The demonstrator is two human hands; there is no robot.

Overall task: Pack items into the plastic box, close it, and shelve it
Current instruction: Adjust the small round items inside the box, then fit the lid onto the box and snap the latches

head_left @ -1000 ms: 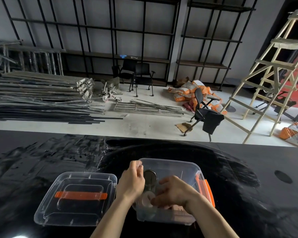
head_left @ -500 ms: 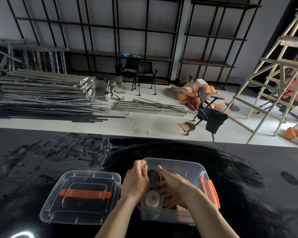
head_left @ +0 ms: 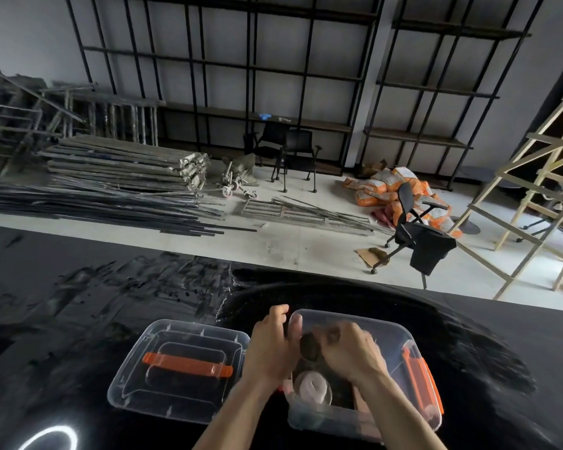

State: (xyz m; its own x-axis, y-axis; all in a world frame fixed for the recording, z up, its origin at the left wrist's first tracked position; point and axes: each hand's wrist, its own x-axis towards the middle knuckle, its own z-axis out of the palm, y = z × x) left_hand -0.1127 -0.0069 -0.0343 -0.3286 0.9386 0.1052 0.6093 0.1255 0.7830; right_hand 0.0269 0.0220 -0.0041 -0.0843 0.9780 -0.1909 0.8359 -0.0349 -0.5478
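A clear plastic box with orange side latches stands open on the glossy black table near its front edge. My left hand grips the box's left rim. Inside the box, my right hand is shut on a dark round item. Below it a pale round item lies in the box, along with other things I cannot make out. The box's clear lid, with an orange handle across it, lies flat to the left of the box.
Beyond the table's far edge are stacked metal bars, black chairs, orange sacks, a tipped office chair and a wooden ladder. Black shelving lines the back wall.
My right hand has shifted up inside the box onto the dark round item. The left hand stays on the box's left rim. The view has tilted slightly.
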